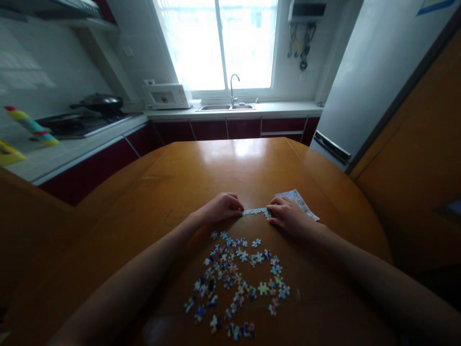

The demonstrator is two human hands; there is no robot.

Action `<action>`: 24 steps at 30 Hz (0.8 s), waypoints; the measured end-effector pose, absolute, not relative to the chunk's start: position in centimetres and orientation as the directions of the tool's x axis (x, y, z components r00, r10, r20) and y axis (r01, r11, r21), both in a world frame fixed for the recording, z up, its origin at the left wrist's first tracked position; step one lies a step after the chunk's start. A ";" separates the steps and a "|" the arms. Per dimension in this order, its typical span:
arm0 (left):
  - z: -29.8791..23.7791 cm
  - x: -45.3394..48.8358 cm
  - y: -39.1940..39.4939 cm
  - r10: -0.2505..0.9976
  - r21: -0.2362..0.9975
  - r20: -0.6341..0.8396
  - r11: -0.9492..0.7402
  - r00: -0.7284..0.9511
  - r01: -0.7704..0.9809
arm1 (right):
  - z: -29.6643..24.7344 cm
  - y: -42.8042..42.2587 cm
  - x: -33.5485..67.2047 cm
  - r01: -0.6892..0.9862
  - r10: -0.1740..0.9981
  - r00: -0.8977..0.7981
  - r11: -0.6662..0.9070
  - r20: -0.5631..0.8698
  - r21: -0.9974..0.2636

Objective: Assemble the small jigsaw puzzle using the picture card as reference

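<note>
A short strip of joined jigsaw puzzle pieces (255, 211) lies flat on the wooden table, pale blue, with a bit turning toward me at its right end. My left hand (225, 207) is closed, thumb and fingers pinched at the strip's left end. At the other end my right hand (288, 217) has its fingers bent and pressed on the strip's corner, hiding part of it. Under and behind the right hand lies a printed picture sheet (304, 205), partly covered. Loose jigsaw pieces (234, 269) of mixed colours are scattered between my forearms, nearer to me.
The round-ended wooden table (173, 182) reaches out toward a kitchen counter with a sink (216, 107) and a microwave (167, 96). To the left, a pan (101, 102) sits on the stove. A tall fridge (374, 72) stands at right.
</note>
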State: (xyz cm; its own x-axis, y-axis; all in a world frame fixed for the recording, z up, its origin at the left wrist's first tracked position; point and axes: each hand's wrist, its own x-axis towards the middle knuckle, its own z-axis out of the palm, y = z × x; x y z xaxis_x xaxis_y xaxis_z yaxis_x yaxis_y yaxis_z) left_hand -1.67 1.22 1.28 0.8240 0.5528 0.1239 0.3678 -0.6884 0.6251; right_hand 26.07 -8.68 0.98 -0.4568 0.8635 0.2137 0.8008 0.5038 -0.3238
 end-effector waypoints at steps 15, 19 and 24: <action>1.2 -1.7 1.5 0.562 0.628 0.118 -0.681 0.819 0.377 | 0.7 -8.5 26.2 0.822 0.892 -0.389 0.449 0.231 -0.349; 1.0 -1.7 1.9 0.618 0.665 0.144 -0.639 0.773 0.387 | 0.4 -8.0 26.5 0.797 0.900 -0.251 0.400 0.356 -0.452; 0.5 -1.8 2.4 0.669 0.724 0.121 -0.565 0.733 0.396 | 0.6 -7.9 26.5 0.753 0.860 -0.080 0.384 0.504 -0.535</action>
